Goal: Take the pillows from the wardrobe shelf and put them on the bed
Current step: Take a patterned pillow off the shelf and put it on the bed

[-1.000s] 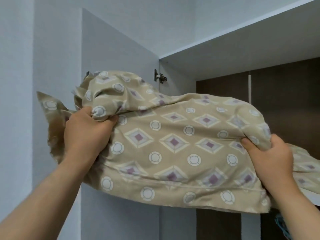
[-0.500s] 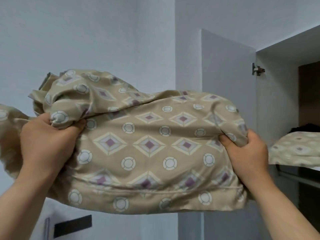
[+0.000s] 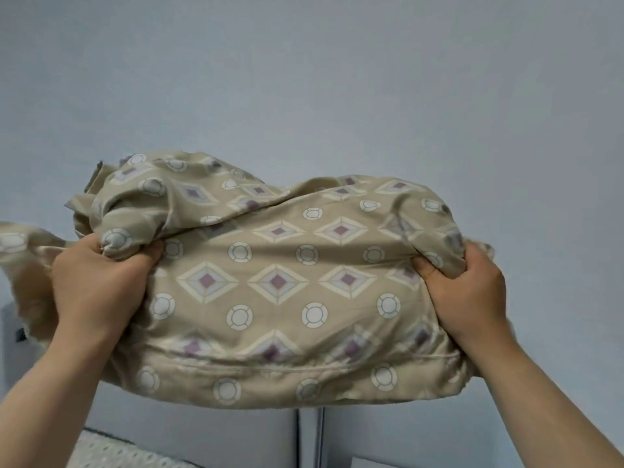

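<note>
A beige pillow (image 3: 270,292) with purple diamonds and white circles fills the middle of the view, held up in the air before a pale wall. My left hand (image 3: 98,285) clutches a bunch of its cover at the left end. My right hand (image 3: 466,288) grips the right end. Loose cover fabric trails off past my left hand to the frame's left edge. The wardrobe shelf is out of view.
A grey padded headboard (image 3: 263,437) with a vertical seam runs along the bottom. A white dotted surface (image 3: 111,450) shows at the lower left. A small dark fitting (image 3: 20,334) sits on the left edge.
The view has swung left, away from the wardrobe; its door, shelf and the second pillow have left the frame. The pillow stays gripped in both hands, now over the headboard.
</note>
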### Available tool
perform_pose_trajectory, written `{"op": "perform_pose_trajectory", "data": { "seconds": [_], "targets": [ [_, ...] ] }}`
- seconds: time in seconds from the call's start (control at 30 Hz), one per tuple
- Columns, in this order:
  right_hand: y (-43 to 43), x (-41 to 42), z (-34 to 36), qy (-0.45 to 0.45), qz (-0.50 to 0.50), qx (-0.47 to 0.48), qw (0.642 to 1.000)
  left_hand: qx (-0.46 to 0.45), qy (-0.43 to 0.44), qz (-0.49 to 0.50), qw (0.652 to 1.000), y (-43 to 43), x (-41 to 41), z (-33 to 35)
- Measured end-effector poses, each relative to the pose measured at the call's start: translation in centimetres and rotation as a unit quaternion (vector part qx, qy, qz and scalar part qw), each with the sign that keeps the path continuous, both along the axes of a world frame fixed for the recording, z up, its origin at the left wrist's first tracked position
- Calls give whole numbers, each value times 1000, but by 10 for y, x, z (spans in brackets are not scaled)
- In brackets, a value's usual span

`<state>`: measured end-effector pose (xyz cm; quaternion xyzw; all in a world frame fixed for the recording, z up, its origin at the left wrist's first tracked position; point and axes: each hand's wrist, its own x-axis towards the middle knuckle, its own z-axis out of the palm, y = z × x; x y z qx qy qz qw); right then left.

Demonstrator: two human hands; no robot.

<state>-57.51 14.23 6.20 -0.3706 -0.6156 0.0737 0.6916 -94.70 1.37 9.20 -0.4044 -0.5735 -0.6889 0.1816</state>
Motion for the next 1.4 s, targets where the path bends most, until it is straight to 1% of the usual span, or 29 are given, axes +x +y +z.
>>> {"op": "perform_pose_trajectory", "data": {
  "seconds": [0.13, 0.2, 0.33, 0.5, 0.67, 0.77, 0.87, 1.07, 1.17, 1.23, 1.3, 1.4],
  "targets": [
    [54, -61, -10, -16, 79, -4, 997, 17, 10, 102, 995, -5, -29, -11],
    [74, -85, -14, -21, 115, -10, 993, 11, 17, 139, 990, -8, -38, -17],
    [103, -153, -26, -45, 188, -24, 981, -3, -2, 226, 974, -20, -70, -43],
    [120, -238, -57, -81, 263, -61, 959, -32, -39, 283, 958, -46, -114, -84],
    [115, -345, -91, -113, 339, -81, 930, -55, -90, 362, 926, -80, -168, -127],
    [104, -411, -120, -149, 376, -109, 908, -69, -128, 388, 910, -101, -206, -157],
    [98, -474, -159, -182, 406, -132, 886, -90, -172, 403, 894, -114, -245, -196],
    [99, -565, -239, -271, 427, -147, 850, -128, -258, 412, 864, -126, -295, -280],
    [99, -605, -286, -331, 445, -185, 811, -151, -304, 419, 842, -129, -310, -331],
    [98, -624, -320, -356, 453, -214, 789, -160, -329, 428, 827, -131, -314, -366],
    [101, -638, -359, -369, 457, -231, 776, -161, -360, 436, 809, -129, -317, -406],
    [108, -657, -431, -380, 451, -248, 769, -161, -394, 452, 784, -118, -313, -476]
  ]
}}
